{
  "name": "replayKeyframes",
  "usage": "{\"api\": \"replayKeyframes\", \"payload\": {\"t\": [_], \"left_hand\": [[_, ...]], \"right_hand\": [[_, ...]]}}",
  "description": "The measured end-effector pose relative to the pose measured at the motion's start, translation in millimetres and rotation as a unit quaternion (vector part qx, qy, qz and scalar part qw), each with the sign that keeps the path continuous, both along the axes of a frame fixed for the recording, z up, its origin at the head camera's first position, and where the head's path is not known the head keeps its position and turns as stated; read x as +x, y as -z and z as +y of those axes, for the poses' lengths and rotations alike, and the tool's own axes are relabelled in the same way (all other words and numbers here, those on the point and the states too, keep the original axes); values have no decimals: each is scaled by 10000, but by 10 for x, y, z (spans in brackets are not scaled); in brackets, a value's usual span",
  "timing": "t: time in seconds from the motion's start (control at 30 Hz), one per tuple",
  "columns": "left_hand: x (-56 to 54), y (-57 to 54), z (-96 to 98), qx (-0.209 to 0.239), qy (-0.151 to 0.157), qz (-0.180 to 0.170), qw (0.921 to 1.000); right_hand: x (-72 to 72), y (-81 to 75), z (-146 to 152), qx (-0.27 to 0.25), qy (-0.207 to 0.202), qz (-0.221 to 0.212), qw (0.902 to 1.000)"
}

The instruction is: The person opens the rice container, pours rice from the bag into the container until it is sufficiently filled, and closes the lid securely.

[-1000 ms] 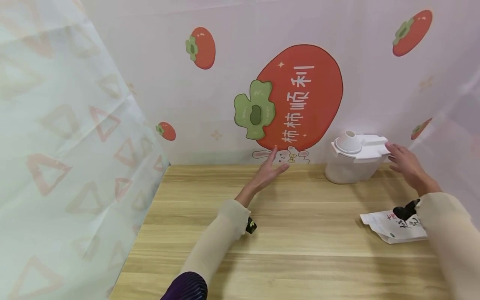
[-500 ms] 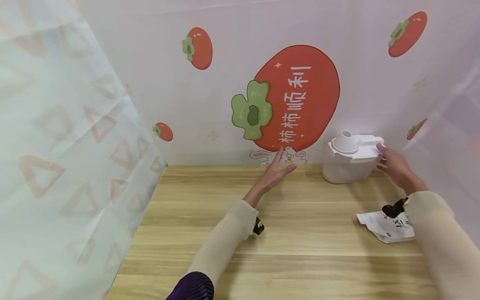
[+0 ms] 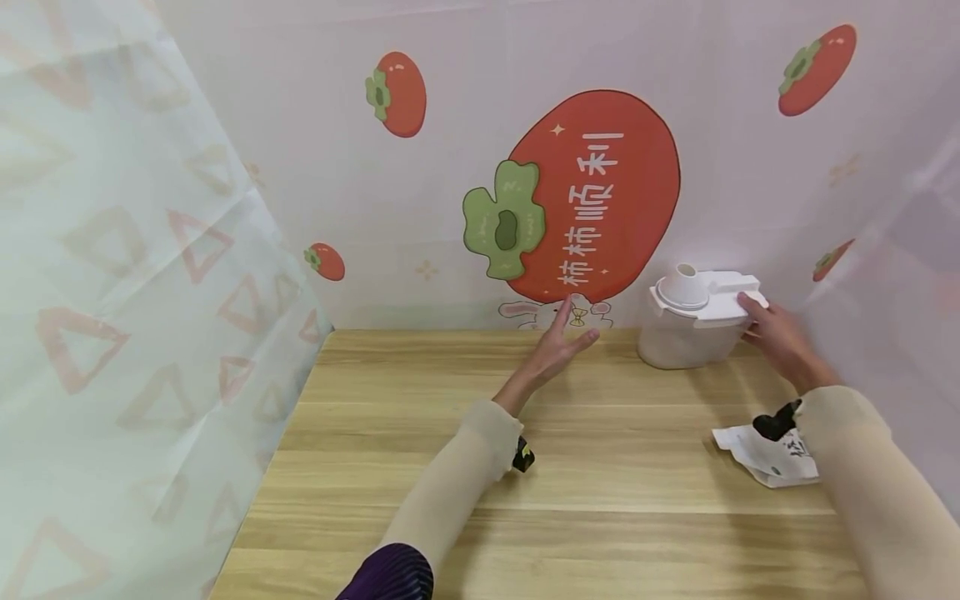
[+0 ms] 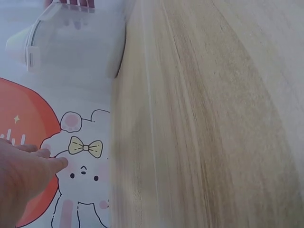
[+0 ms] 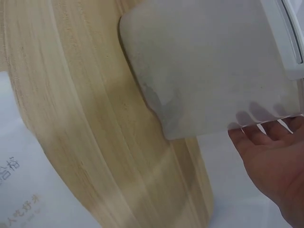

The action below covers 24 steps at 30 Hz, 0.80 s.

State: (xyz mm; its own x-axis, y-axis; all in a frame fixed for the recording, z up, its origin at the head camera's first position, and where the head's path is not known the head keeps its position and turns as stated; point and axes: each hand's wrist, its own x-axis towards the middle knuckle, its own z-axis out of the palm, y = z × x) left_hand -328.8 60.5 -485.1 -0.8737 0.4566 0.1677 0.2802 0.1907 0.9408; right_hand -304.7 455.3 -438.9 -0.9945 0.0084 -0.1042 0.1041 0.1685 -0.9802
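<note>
A white, translucent plastic storage container with a lid and a cone-shaped spout stands upright at the table's back edge, near the right. My right hand grips its right end, thumb over the lid and fingers against the side wall. Through the wall, the right wrist view shows the shadows of these fingers. Left of the container, my left hand hovers over the table with spread fingers, touching nothing. In the left wrist view the left hand is apart from the container.
A white paper-like bag with printed characters lies on the wooden table, partly hidden under my right forearm. Behind the table rises a wall sheet with persimmon prints; another sheet hangs along the left side.
My right hand has come in from the right and taken hold of the container's end. The container has shifted slightly left. My left hand has moved a little to the right.
</note>
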Motion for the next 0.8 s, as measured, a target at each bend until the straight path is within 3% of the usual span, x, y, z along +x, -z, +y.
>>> {"api": "replayKeyframes", "payload": {"t": [0.2,0.47,0.8], "left_hand": [[2,3,35,72,71,85,9999],[27,-27,52,6,45,133,9999],[14,-18,40,31,172,203,9996]], "right_hand": [[-12,24,-98,-221,8,60,9997],[-5,70,-205,1095,-113,258,9936],[65,89,-307,1818,-222,386,9823]]}}
